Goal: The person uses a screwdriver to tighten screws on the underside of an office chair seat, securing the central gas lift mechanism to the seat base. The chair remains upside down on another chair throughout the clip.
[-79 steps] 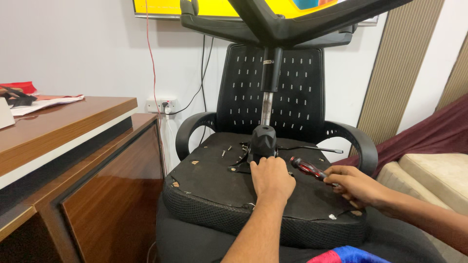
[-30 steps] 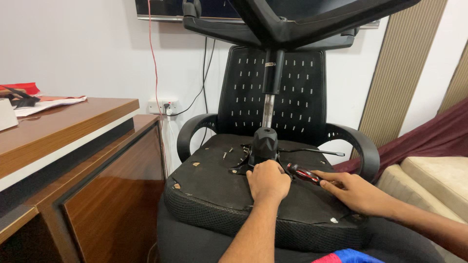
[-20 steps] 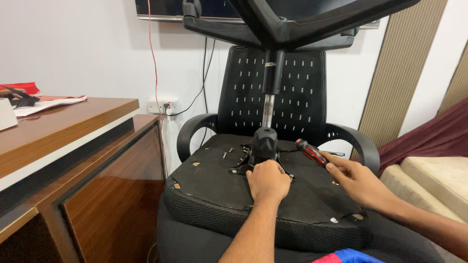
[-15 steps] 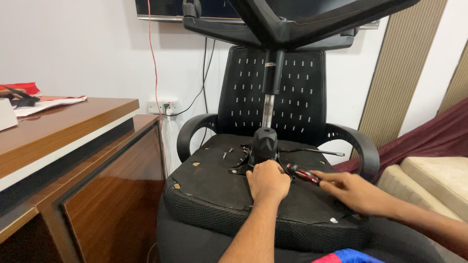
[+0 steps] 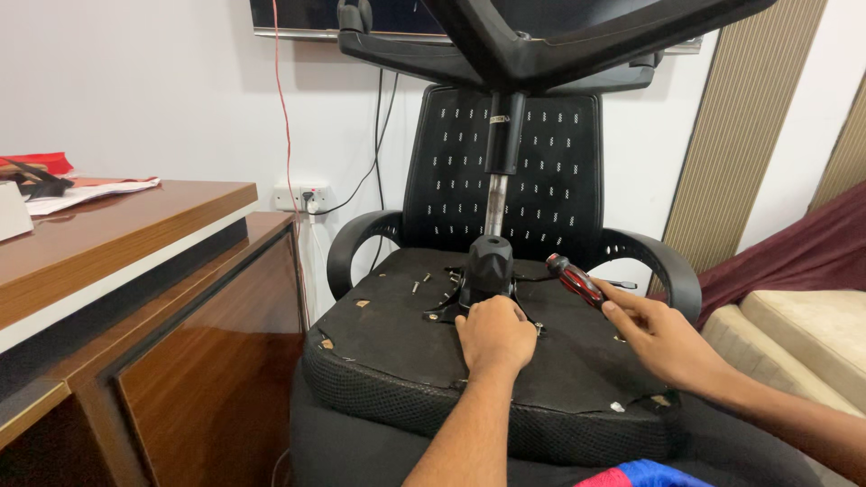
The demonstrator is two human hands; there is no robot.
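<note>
Both hands work on the underside of an upturned office chair (image 5: 505, 180). Left hand (image 5: 494, 335) rests in a loose fist against the black mechanism (image 5: 487, 271) at the foot of the gas column (image 5: 498, 194); whether its fingers close on anything I cannot tell, since only its back shows. Right hand (image 5: 666, 341) grips the red-and-black screwdriver (image 5: 577, 281) by the lower handle, so that the tool slants up and left towards the mechanism.

Half a second earlier that screwdriver lay low over the seat base (image 5: 388, 352), just right of the left hand; now it stands higher and a little further right, off the base. A moment before that it was raised in much the same way, so the tool is being shifted about in the grip, not yet set on a screw. The left hand has barely moved throughout.

Loose screws (image 5: 417, 285) lie on the base left of the mechanism. A wooden desk (image 5: 135, 234) stands to the left.
</note>
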